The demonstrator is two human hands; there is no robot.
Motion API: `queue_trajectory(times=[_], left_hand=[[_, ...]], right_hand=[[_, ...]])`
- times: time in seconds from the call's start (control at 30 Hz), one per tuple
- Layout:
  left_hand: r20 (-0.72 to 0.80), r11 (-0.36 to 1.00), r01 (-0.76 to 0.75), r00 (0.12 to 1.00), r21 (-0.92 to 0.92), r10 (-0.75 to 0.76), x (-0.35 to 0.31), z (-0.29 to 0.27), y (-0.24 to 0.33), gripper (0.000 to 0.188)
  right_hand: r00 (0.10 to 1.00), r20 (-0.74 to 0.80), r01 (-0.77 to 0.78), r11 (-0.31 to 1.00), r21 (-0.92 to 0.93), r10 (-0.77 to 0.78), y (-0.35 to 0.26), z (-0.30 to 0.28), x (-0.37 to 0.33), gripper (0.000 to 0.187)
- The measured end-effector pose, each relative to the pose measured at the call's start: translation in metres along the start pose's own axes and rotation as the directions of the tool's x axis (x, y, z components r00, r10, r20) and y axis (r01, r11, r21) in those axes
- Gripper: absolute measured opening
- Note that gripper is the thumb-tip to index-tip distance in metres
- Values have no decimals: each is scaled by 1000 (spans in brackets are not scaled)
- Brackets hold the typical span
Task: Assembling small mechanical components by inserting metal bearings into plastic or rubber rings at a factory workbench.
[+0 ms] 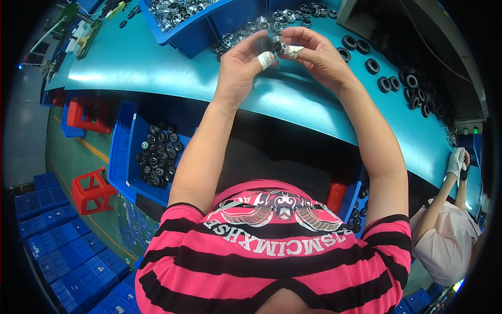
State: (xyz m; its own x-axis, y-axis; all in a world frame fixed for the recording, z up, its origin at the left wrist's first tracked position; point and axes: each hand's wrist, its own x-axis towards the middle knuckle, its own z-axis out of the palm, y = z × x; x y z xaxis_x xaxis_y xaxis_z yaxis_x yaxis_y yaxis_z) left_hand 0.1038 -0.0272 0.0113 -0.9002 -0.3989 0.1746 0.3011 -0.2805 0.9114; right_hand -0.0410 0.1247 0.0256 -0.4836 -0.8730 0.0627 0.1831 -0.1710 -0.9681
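Note:
Above the teal tabletop (172, 78), my left hand (238, 73) is closed on a black rubber ring (263, 45), held upright between thumb and fingers. My right hand (327, 60) pinches a small clear and dark wheel hub (281, 48) right beside the ring; I cannot tell whether the two touch. White tape wraps both thumbs. Behind my hands lies a row of loose clear hubs (287, 18). Several black rubber rings (372, 66) are scattered to the right of my right hand, with a darker heap of them (418, 94) farther right.
A blue bin (180, 34) of clear hubs stands at the back left. Below the table edge, a blue crate (125, 152) holds assembled black wheels (159, 157). Red stools (91, 191) and stacked blue crates (68, 240) stand at left. A gloved co-worker (447, 235) sits at far right.

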Motion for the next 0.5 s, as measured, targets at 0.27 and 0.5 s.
queue_trajectory(times=[0.27, 0.5], left_hand=[[-4, 995, -4, 1000, 95, 5, 0, 2, -5, 55], [63, 986, -26, 998, 164, 16, 0, 3, -4, 53]], right_hand=[[987, -3, 155, 957, -246, -161, 0, 5, -1, 43], [960, -56, 230, 887, -401, -274, 5, 8, -1, 36]])
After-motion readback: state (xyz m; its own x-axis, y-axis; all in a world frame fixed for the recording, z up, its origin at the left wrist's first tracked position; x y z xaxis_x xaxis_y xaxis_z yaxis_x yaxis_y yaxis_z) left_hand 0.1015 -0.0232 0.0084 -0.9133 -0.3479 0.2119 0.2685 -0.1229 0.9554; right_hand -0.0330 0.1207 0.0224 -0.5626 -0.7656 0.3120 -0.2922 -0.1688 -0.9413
